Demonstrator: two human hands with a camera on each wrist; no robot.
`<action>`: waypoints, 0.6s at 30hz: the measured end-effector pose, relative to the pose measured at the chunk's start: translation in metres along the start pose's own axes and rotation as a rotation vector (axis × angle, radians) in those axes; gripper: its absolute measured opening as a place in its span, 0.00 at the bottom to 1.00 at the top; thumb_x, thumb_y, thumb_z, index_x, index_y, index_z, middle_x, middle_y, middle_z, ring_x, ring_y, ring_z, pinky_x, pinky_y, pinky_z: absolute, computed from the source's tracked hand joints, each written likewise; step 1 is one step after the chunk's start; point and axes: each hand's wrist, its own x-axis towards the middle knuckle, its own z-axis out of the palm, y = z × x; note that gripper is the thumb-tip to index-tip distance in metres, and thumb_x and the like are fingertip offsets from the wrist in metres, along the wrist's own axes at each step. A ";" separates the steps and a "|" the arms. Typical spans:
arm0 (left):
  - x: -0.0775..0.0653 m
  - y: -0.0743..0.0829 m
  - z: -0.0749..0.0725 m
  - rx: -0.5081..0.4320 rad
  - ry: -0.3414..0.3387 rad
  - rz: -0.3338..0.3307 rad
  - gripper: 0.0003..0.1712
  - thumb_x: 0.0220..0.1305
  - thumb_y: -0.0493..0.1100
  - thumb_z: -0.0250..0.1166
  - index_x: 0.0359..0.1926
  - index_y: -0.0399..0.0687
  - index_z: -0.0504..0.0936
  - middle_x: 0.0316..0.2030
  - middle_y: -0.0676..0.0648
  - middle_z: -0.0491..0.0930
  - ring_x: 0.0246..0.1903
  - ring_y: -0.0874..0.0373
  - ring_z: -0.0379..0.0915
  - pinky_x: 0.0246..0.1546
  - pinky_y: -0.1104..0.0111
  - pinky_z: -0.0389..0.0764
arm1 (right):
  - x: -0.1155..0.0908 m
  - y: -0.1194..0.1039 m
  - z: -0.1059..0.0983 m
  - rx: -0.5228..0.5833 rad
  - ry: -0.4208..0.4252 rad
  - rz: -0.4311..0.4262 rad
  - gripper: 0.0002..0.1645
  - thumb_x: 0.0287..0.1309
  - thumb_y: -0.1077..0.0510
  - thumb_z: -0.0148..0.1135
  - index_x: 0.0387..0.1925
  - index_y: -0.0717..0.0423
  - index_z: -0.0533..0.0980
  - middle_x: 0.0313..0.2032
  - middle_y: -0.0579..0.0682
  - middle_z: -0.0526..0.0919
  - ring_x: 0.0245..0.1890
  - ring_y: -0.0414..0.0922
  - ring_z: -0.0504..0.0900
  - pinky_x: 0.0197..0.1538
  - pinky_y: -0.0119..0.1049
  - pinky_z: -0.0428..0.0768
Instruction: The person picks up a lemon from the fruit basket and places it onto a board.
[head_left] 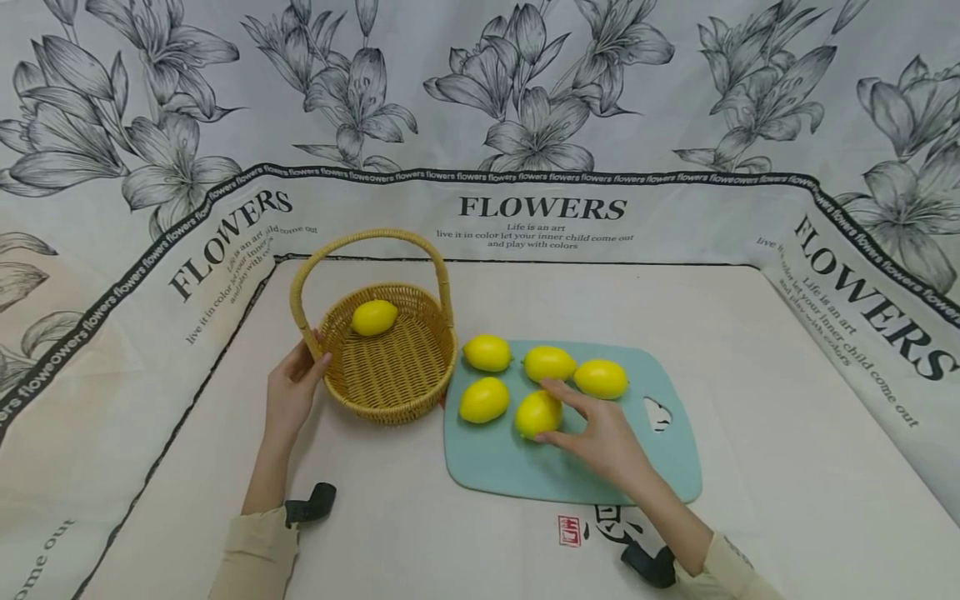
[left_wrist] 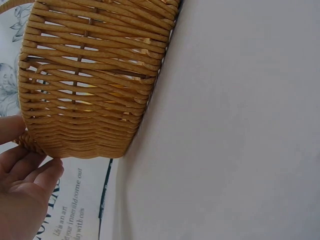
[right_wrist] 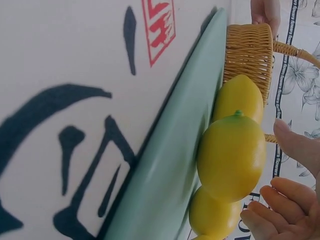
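Observation:
My left hand [head_left: 291, 387] grips the left side of a woven basket [head_left: 390, 414] at the foot of its handle. In the left wrist view, thumb and fingers [left_wrist: 48, 175] lie on either side of the rim. One lemon [head_left: 375, 317] lies inside the basket. My right hand [head_left: 600, 433] reaches over a light-blue cutting board [head_left: 495, 471], thumb and fingers spread about the nearest lemon [head_left: 537, 415]. The right wrist view shows a gap between this lemon [right_wrist: 231, 157] and the hand [right_wrist: 285, 200]. Several other lemons [head_left: 483, 400] rest on the board.
The board stands just right of the basket, with a cut-out handle hole [head_left: 658, 414] at its right end. A pale tablecloth [head_left: 390, 517] printed with flowers and lettering covers the table and the raised surfaces around it. Dark wrist mounts [head_left: 311, 503] sit at both sleeves.

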 end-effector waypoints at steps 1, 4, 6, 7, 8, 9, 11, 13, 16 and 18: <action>0.000 0.000 0.000 -0.001 0.000 0.004 0.32 0.68 0.43 0.61 0.69 0.39 0.64 0.65 0.42 0.69 0.64 0.47 0.65 0.52 0.81 0.73 | 0.000 0.000 -0.001 -0.001 0.002 -0.004 0.43 0.41 0.56 0.79 0.62 0.57 0.73 0.61 0.55 0.73 0.63 0.54 0.70 0.62 0.51 0.71; 0.001 -0.002 0.000 0.000 0.005 0.023 0.32 0.68 0.43 0.61 0.69 0.38 0.64 0.64 0.41 0.69 0.64 0.47 0.65 0.53 0.81 0.72 | 0.002 -0.002 -0.002 0.000 0.008 -0.020 0.42 0.41 0.55 0.79 0.61 0.58 0.74 0.61 0.54 0.75 0.64 0.53 0.69 0.62 0.51 0.71; 0.002 -0.004 0.000 0.004 0.006 0.034 0.32 0.68 0.43 0.61 0.69 0.37 0.64 0.65 0.41 0.68 0.64 0.46 0.64 0.53 0.81 0.72 | 0.003 -0.003 -0.003 0.001 0.015 -0.031 0.42 0.41 0.55 0.79 0.61 0.59 0.74 0.60 0.54 0.75 0.64 0.54 0.69 0.62 0.51 0.71; 0.002 -0.004 0.000 0.008 0.007 0.036 0.32 0.68 0.43 0.61 0.69 0.37 0.64 0.65 0.41 0.68 0.64 0.47 0.64 0.54 0.81 0.72 | 0.004 -0.004 -0.004 0.006 0.017 -0.035 0.42 0.41 0.55 0.79 0.61 0.59 0.74 0.60 0.54 0.75 0.64 0.54 0.69 0.63 0.51 0.71; 0.002 -0.004 0.000 0.012 0.007 0.037 0.32 0.68 0.43 0.61 0.69 0.37 0.64 0.65 0.41 0.68 0.64 0.47 0.64 0.54 0.80 0.72 | 0.004 -0.005 -0.004 0.010 0.019 -0.038 0.42 0.41 0.55 0.79 0.61 0.59 0.74 0.61 0.54 0.75 0.64 0.54 0.68 0.63 0.51 0.71; 0.002 -0.004 0.000 0.013 0.007 0.038 0.32 0.68 0.44 0.61 0.69 0.37 0.64 0.65 0.41 0.68 0.64 0.47 0.64 0.54 0.80 0.72 | 0.005 -0.005 -0.005 0.016 0.021 -0.038 0.42 0.41 0.55 0.79 0.61 0.59 0.74 0.61 0.54 0.75 0.64 0.54 0.68 0.63 0.50 0.70; 0.002 -0.005 -0.001 0.011 0.007 0.038 0.32 0.68 0.44 0.61 0.69 0.37 0.64 0.65 0.42 0.68 0.64 0.47 0.64 0.54 0.80 0.72 | 0.007 -0.007 -0.005 0.023 0.023 -0.041 0.42 0.42 0.55 0.79 0.61 0.59 0.73 0.61 0.54 0.74 0.65 0.54 0.68 0.63 0.50 0.70; 0.002 -0.006 -0.001 0.012 0.007 0.037 0.32 0.68 0.44 0.61 0.69 0.37 0.64 0.65 0.42 0.68 0.64 0.47 0.64 0.54 0.80 0.72 | 0.009 -0.009 -0.005 0.024 0.027 -0.038 0.42 0.43 0.54 0.78 0.62 0.58 0.73 0.62 0.54 0.73 0.65 0.54 0.68 0.63 0.50 0.70; 0.002 -0.006 -0.001 0.015 0.007 0.031 0.32 0.68 0.44 0.61 0.69 0.37 0.64 0.65 0.41 0.69 0.64 0.47 0.65 0.54 0.80 0.72 | 0.013 -0.013 -0.006 0.028 0.030 -0.032 0.42 0.44 0.53 0.77 0.63 0.55 0.72 0.62 0.53 0.73 0.65 0.53 0.68 0.63 0.50 0.70; 0.002 -0.006 -0.001 0.019 0.007 0.026 0.32 0.68 0.45 0.61 0.69 0.38 0.64 0.64 0.41 0.69 0.63 0.47 0.65 0.53 0.80 0.73 | 0.015 -0.015 -0.007 0.030 0.032 -0.032 0.42 0.45 0.53 0.77 0.63 0.54 0.72 0.62 0.53 0.73 0.65 0.52 0.68 0.63 0.50 0.71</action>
